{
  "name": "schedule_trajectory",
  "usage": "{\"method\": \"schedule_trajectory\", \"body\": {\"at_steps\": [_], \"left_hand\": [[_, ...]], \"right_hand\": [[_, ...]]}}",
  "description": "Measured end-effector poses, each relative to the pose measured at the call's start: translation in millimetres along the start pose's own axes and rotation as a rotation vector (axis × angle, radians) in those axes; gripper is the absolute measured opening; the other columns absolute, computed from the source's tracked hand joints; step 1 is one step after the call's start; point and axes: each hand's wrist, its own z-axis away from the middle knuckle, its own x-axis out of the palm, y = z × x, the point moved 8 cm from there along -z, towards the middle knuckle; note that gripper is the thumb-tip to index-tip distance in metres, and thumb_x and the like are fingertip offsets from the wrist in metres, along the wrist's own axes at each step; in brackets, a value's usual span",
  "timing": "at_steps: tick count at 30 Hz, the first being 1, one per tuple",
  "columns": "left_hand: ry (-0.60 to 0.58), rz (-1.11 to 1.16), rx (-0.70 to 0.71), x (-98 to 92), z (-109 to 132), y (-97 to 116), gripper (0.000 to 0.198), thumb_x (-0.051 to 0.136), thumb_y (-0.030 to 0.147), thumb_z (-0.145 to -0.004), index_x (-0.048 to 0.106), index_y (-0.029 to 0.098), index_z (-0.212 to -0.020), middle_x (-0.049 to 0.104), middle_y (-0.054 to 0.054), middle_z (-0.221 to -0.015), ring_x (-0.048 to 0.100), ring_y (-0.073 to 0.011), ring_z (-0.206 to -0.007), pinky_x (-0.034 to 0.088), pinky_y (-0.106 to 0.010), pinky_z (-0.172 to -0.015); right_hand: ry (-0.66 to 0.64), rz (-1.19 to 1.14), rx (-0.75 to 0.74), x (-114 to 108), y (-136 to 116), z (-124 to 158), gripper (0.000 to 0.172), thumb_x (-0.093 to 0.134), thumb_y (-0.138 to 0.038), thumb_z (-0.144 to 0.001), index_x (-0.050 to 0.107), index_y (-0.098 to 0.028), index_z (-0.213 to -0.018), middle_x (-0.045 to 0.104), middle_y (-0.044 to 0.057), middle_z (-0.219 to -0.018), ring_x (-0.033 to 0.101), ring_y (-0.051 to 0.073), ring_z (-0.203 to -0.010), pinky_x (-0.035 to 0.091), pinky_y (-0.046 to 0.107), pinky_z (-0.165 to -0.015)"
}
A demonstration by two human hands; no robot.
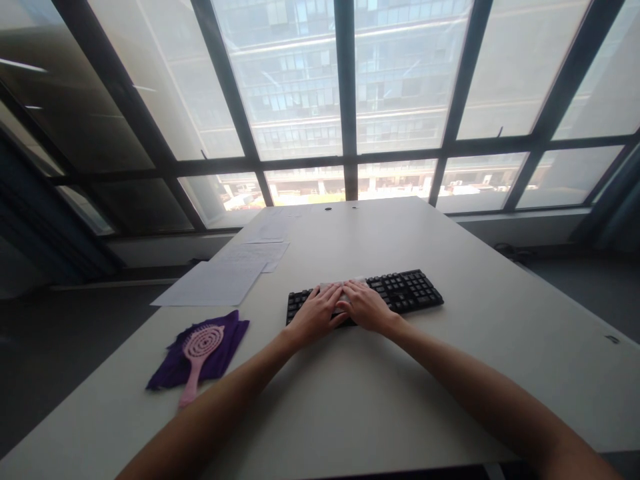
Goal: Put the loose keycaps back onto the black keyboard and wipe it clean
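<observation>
A black keyboard [413, 291] lies at a slight slant on the white table. Over its left-middle keys is a thin white tissue or wipe [361, 280], mostly covered by fingers. My left hand [315, 317] rests flat on it, fingers stretched out. Beside it, my right hand [369, 307] lies palm down with its fingers extended, and the two hands' fingertips meet on the white sheet. To the left of my left forearm, a pink hairbrush [204, 343] lies on a folded purple cloth [167, 367], its handle toward me.
Several sheets of paper [213, 283] lie along the left edge of the white table [480, 373]. Two small dark spots mark the far end. Tall framed windows [300, 87] rise beyond it, with dark curtains at both sides.
</observation>
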Motion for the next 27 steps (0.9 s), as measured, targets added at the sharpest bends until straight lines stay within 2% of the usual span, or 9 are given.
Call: {"method": "schedule_trajectory", "body": {"at_steps": [6,11,21,27], "left_hand": [[0.03,0.02,0.014,-1.9,-1.0,2.0,0.064,0.055,0.055,-0.099,0.043,0.02,-0.152,0.048,-0.016,-0.156,0.045,-0.0294,-0.146,0.035,-0.051,-0.12],[0.014,-0.008,0.021,2.4,-1.6,4.0,0.065,0.049,0.055,-0.102,0.041,0.015,-0.153,0.047,-0.02,-0.157,0.042,-0.0301,-0.148,0.032,-0.052,-0.122],[-0.019,-0.138,0.067,14.3,4.6,14.5,0.053,0.043,0.035,-0.107,0.045,0.005,-0.15,0.046,-0.025,-0.155,0.039,-0.0323,-0.149,0.031,-0.053,-0.124],[0.001,-0.142,0.092,13.1,11.9,21.0,0.049,0.041,0.027,-0.106,0.046,0.007,-0.15,0.048,-0.023,-0.154,0.041,-0.0308,-0.148,0.03,-0.052,-0.125]], "right_hand": [[0.003,0.006,-0.008,-3.9,-5.9,0.0,0.044,0.045,-0.04,-0.107,0.065,-0.01,-0.133,0.066,0.017,-0.137,0.057,0.027,-0.133,0.041,0.04,-0.116],[-0.045,0.056,0.001,3.8,-4.2,3.9,0.058,0.041,-0.045,-0.107,0.053,-0.002,-0.145,0.054,0.024,-0.149,0.047,0.031,-0.143,0.035,0.046,-0.12],[-0.097,0.091,0.02,8.4,-9.0,13.7,0.059,0.043,-0.041,-0.107,0.049,0.0,-0.149,0.049,0.026,-0.152,0.042,0.03,-0.148,0.033,0.045,-0.122],[-0.094,0.108,0.037,6.8,-19.6,24.5,0.057,0.046,-0.038,-0.106,0.049,0.0,-0.149,0.047,0.026,-0.153,0.041,0.03,-0.148,0.033,0.046,-0.123]]}}
